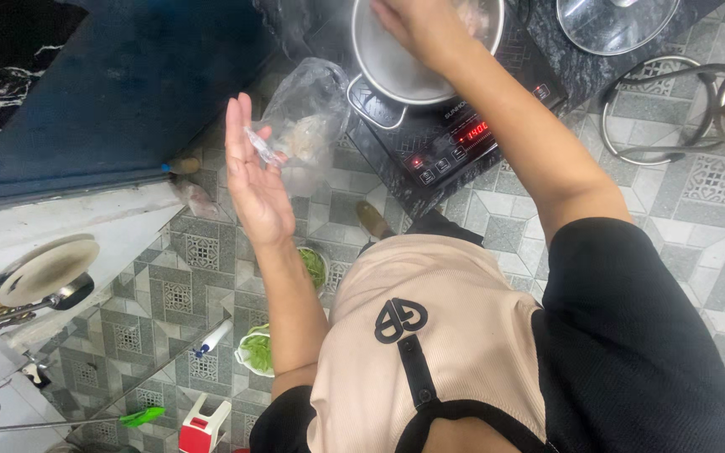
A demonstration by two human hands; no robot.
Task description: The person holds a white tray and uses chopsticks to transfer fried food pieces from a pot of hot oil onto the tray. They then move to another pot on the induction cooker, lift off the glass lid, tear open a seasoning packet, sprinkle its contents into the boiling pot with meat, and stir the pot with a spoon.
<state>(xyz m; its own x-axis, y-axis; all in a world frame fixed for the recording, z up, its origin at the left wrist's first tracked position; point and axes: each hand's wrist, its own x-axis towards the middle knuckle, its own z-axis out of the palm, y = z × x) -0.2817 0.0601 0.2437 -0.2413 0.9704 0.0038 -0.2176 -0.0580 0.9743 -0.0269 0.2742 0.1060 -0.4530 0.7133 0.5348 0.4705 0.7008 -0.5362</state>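
My left hand is raised, fingers mostly straight, pinching a clear plastic bag with pale food inside; the bag hangs beside the cooker. My right hand reaches over a steel pot on a black induction cooker with a lit red display. Its fingers are partly hidden at the top edge, so what it holds cannot be seen.
A glass lid lies at the top right beside a metal ring stand. Bowls of green vegetables sit on the patterned tiled floor. A dish rack with plates and utensils is at left. A dark blue surface is upper left.
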